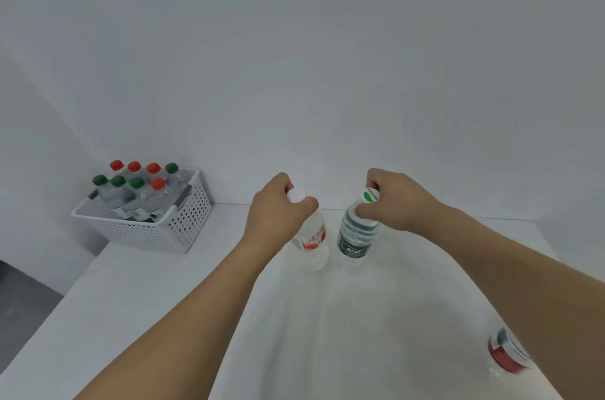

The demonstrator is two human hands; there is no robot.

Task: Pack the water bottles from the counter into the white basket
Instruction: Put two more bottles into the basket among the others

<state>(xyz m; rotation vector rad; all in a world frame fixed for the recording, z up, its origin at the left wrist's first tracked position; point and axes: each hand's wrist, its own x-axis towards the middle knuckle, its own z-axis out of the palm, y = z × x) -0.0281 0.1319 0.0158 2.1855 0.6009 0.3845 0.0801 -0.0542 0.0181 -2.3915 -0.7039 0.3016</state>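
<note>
Two water bottles stand upright side by side on the white counter (163, 295). My left hand (278, 206) grips the neck of the white-capped bottle with the red label (312, 240). My right hand (397, 203) grips the neck of the green-and-white-capped bottle with the dark label (357, 236). The white perforated basket (183, 222) sits at the counter's far left corner, well left of my hands, and holds several upright bottles with red and green caps (136, 185).
Another bottle with a red label (507, 352) lies at the lower right, partly behind my right forearm. A plain wall runs behind the counter. The counter's left edge drops to a dark floor (19, 311).
</note>
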